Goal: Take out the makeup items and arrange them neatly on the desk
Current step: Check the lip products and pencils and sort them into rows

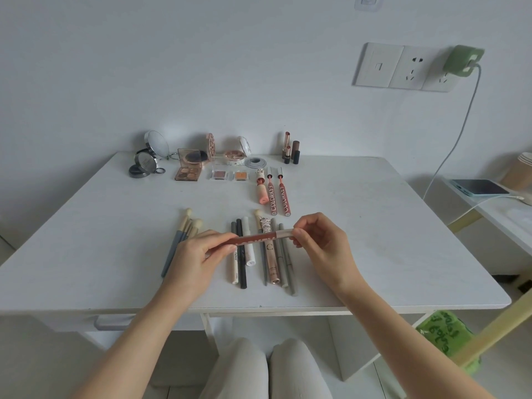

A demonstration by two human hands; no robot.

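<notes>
Reddish-brown lip gloss tube [256,238] held crosswise above near row of pens [263,254] on white desk [374,226]; body pinched by left hand [198,253], pale cap end pinched by right hand [319,240].

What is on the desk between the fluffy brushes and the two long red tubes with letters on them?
In the head view, nothing lies between the brushes and the two red tubes; that stretch of white desk is bare.

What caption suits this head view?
Both hands, left and right, hold a lip gloss tube above neatly arranged makeup.
</notes>
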